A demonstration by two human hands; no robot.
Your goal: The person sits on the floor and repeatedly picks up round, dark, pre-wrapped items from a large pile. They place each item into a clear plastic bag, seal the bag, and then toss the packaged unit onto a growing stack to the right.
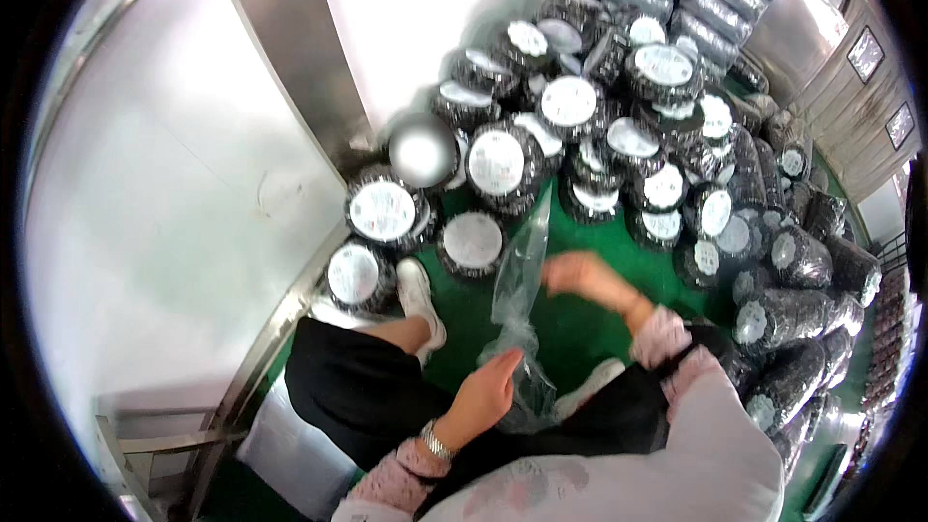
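A long clear plastic bag (520, 268) hangs crumpled between my knees, its narrow far end pointing away from me. My left hand (482, 391), with a metal-band watch on the wrist, grips the gathered near part of it. To the right of the bag's upper part is my right hand (587, 277), blurred; whether its fingertips hold any film is unclear. Just beyond the bag sits a round black pack (473, 243) with a pale disc on top. Another plastic-wrapped black pack (500, 163) with a white printed label stands behind it.
A heap of wrapped black packs (569, 101) rises against the white wall (442, 7). More long wrapped packs (786, 315) lie on the right. A white panel (174, 181) with a metal frame stands on the left. Green floor (464, 333) shows around my shoes.
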